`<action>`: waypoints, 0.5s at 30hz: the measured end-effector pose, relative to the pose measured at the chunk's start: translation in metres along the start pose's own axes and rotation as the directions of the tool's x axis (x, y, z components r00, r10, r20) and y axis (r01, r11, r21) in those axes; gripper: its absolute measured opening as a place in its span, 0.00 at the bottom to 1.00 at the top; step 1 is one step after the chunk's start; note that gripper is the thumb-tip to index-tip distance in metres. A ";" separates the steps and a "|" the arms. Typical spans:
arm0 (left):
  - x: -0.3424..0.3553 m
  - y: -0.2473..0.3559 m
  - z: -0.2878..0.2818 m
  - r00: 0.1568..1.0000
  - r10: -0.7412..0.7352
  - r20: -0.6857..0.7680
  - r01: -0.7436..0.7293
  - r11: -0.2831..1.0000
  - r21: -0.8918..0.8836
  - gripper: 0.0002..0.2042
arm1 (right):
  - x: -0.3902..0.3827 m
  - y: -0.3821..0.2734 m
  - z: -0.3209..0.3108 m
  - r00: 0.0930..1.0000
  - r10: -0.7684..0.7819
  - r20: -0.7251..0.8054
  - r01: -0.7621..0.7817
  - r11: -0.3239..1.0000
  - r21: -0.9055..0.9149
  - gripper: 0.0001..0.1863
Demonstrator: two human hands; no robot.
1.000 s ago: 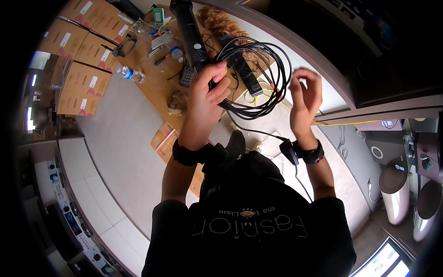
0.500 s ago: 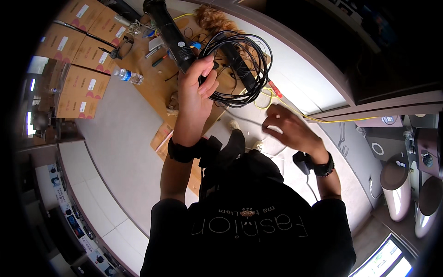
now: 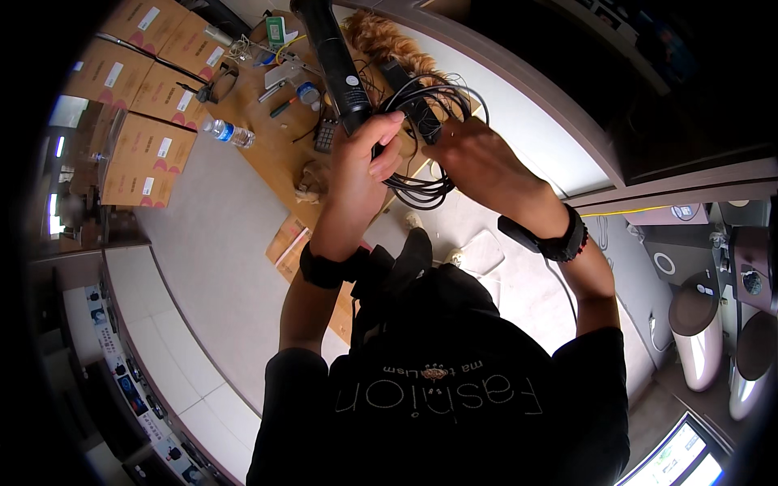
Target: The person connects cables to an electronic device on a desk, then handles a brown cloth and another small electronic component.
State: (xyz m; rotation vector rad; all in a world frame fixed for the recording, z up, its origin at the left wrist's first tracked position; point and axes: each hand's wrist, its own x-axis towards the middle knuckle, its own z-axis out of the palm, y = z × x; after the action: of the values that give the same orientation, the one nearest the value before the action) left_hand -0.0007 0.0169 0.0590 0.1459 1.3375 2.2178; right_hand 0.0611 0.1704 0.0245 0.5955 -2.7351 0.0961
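My left hand [image 3: 369, 146] grips a long black cylindrical device [image 3: 328, 57] with a round pale sticker, along with the left side of a coil of black cable [image 3: 415, 194]. My right hand [image 3: 470, 154] is at the coil's right side, back of the hand up, fingers curled around the loops and partly hidden. Beneath the hands lies a wooden board [image 3: 267, 166] strewn with wires, a black power strip [image 3: 399, 77], a keypad [image 3: 325, 138], small tools and brown shaggy fur [image 3: 377, 32]. A plastic water bottle [image 3: 229, 132] lies to the left.
Stacked cardboard boxes [image 3: 142, 158] stand at upper left. A white ledge with display items [image 3: 162, 332] runs along the lower left. A dark cabinet edge [image 3: 600, 154] borders the upper right. Pink-grey fixtures [image 3: 693, 340] are on the right, and a lit screen [image 3: 681, 454] at lower right.
My right hand, lower and apart from the coil half a second ago, has moved up and left onto it. My left hand and the device have swung slightly right since then.
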 end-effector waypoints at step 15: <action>0.007 0.013 -0.012 0.999 0.044 -0.025 -0.046 0.997 -0.069 0.04 | -0.013 -0.009 -0.028 0.995 0.010 -0.101 0.009 0.983 0.185 0.16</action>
State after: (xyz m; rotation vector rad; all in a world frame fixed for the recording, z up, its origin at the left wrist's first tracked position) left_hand -0.0157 0.0058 0.0625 0.1255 1.2791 2.3071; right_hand 0.0845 0.1711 0.0464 0.6217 -2.6448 0.3751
